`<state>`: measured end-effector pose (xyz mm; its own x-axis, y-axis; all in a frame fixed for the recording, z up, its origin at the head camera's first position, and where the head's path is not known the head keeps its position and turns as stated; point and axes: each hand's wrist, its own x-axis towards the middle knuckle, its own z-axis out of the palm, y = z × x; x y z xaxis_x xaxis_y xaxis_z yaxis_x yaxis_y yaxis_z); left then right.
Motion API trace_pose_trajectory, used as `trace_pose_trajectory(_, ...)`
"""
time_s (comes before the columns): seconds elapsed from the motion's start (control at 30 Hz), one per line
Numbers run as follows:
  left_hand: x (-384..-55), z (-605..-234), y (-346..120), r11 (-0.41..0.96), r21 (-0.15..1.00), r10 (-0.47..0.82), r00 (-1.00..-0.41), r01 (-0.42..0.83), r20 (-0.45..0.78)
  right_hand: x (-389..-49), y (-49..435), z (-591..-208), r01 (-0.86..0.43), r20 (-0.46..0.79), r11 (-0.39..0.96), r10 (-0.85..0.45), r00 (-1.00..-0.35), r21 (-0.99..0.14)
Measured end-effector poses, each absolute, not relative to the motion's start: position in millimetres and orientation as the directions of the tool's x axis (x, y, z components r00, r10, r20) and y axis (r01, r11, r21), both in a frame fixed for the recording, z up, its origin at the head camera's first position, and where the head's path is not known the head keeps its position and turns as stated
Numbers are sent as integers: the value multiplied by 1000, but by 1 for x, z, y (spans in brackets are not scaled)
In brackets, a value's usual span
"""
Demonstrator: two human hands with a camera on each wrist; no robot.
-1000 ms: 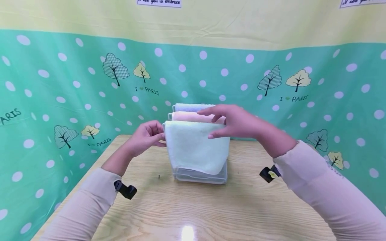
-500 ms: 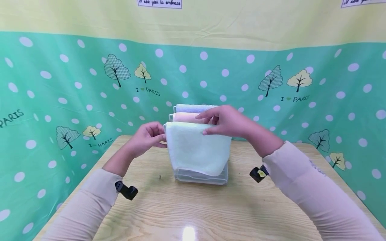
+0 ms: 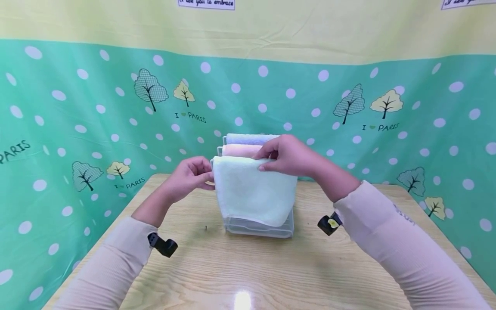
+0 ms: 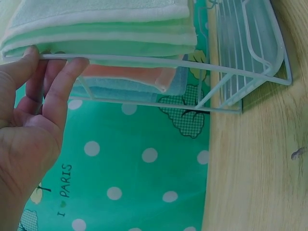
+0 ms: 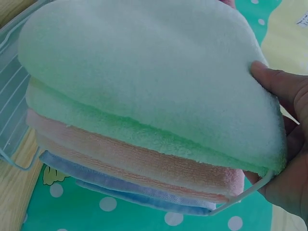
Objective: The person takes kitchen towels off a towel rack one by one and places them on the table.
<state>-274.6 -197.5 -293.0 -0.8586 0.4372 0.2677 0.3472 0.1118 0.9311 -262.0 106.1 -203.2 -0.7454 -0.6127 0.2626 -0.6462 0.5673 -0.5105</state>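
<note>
Head view: the right hand [image 3: 288, 157] pinches the top edge of the green towel [image 3: 253, 189], its thumb laid on the front face and its fingers bent over behind. The left hand [image 3: 190, 178] has thumb and fingertips closed on white wire at the left side of the rack [image 3: 258, 231]; the left wrist view puts the thumb and at least 2 fingers at that wire. The green towel hangs folded over the frontmost bar, nearest the person, its lower edge drooping just above the rack's base. Right behind it hangs the pink towel [image 3: 239, 150], and behind that the blue towel [image 3: 248, 138], making 3 in a row, each further back. The right wrist view shows their folded edges stacked close together, green, then pink, then blue. The rack stands on a wood-grain table [image 3: 232, 271], with a small dark mark [image 3: 206, 227] to its left. Both arms wear pale sleeves [image 3: 110, 258], and 1 black camera [image 3: 164, 246] sits at each wrist. Beyond the table hangs a green and yellow curtain [image 3: 232, 107] printed with dots, trees and lettering.
</note>
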Motion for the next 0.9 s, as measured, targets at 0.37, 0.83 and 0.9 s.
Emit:
trace_pose_trajectory(0.37,-274,-294,-196,101,933,442,-856,346,270,-261,106,-201,-708,353,536,-621,-700,-460)
trace_pose_trajectory(0.83,-272,-294,-197,87,935,429,-860,345,277,-261,112,-188,-656,371,563,-545,-752,-503)
trace_pose_trajectory(0.9,-271,-294,-196,87,935,422,-863,343,278,-261,115,-187,-644,379,557,-525,-762,-525)
